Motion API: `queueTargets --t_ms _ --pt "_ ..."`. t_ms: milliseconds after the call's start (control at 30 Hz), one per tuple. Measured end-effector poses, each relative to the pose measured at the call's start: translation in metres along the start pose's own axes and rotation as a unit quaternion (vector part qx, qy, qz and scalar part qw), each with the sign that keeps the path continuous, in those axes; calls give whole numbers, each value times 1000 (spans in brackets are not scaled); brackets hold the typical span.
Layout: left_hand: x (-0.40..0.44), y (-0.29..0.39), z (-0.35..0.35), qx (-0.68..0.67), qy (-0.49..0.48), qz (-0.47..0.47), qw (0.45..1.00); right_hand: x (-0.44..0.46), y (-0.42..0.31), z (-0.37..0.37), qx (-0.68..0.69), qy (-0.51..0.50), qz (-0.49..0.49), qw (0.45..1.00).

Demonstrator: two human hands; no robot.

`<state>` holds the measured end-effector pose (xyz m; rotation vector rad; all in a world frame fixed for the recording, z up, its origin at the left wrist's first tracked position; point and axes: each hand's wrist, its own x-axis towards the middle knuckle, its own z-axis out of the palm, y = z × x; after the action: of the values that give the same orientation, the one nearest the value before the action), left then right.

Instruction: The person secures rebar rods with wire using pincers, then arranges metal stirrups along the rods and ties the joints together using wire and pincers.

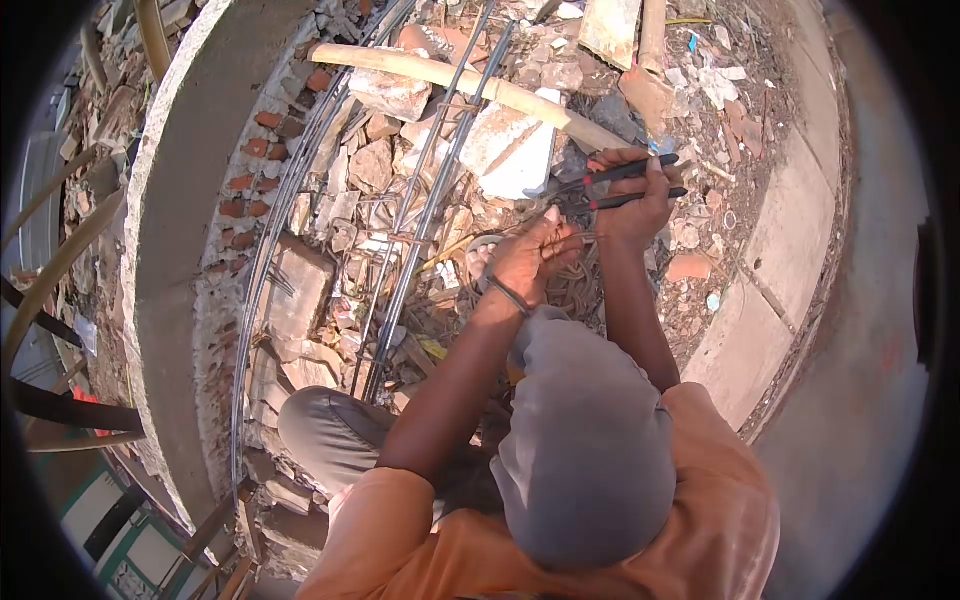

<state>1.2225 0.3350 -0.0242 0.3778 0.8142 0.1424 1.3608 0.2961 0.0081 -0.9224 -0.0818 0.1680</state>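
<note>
1. The pliers, black-handled with red trim, lie across the right hand above the rubble ground, nearer the edge along the kerb than the edge along the low wall.
2. The right grip is wrapped around both handles, whose ends stand apart toward the kerb. Even pressure from fingers and thumb should give better control than a sudden squeeze.
3. The nose points toward the left hand. Whether its jaws are spread or pressed together cannot be told, so a look at the bite before squeezing seems wise.
4. The left hand is just beside the nose, fingers curled; whether its grip pinches anything cannot be told. Those fingertips are best held clear of the jaws.
5. Brown strands lie below and between the hands. Their tangle could snag the tool, so picking out one strand at a time would probably work more cleanly.
6. The steel bars run on the wall side of the left hand, and a white slab sits beyond it. Small wrist turns should avoid knocking either.
</note>
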Motion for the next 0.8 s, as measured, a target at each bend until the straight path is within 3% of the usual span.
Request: queueTargets --t_ms 133,233,333,400,467,500,567,633,700,733,800 --pt "9 1 -11 45 54 -3 997 -6 -3 -9 -25 0 2 1000" --pt "11 7 -43 69 92 58 992 6 -21 -31 -29 127 102 986" --pt "-13 21 -43 78 98 110 986 13 -10 -118 19 120 162 979" --pt "-28 32 -40 125 110 152 974 6 -6 -162 -78 244 257 932" --pt "-54 53 -46 198 107 182 957 -22 -39 -139 -314 313 332 832" --pt "-72 66 -49 229 111 196 947 -35 -42 -149 -423 274 218 836" --pt "-126 106 -54 316 155 256 900 -55 -31 -169 -598 158 -20 786" --pt "-190 144 -80 404 245 334 815 -59 -23 -133 -538 17 71 840" --pt "-248 162 -124 328 368 383 781 -61 -14 -80 -442 -136 207 862" --pt "-276 163 -155 309 398 398 767 -62 -1 -56 -373 -208 292 856" --pt "-324 140 -233 334 482 334 738 -65 38 -25 -280 -300 420 809"
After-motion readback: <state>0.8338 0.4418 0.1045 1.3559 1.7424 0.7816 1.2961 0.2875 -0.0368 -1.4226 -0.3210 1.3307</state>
